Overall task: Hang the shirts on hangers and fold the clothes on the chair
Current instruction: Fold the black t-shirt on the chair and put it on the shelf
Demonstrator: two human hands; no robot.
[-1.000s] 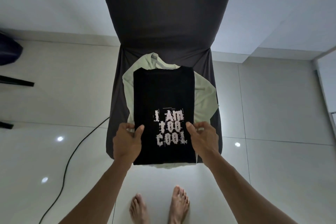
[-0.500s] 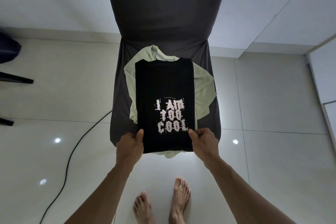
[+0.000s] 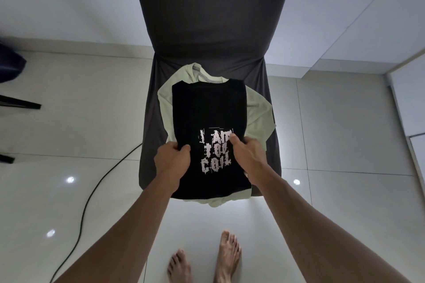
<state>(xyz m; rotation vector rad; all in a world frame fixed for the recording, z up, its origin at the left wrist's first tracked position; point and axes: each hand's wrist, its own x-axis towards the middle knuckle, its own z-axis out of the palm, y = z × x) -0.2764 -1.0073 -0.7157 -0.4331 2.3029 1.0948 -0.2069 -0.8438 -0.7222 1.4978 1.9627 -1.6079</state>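
Black shirt (image 3: 208, 108) between left hand (image 3: 173, 159), right hand (image 3: 247, 154)

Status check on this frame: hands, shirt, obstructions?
Left hand and right hand pinch black shirt's side edges. Shirt lies narrow-folded atop green garment on chair. Nothing in the way.

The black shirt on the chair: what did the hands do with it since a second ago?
Both hands slid up the black shirt, from its near end half a second ago to beside the print. The left hand and right hand each pinch a side edge now. The shirt stayed lying on the green shirt on the chair.
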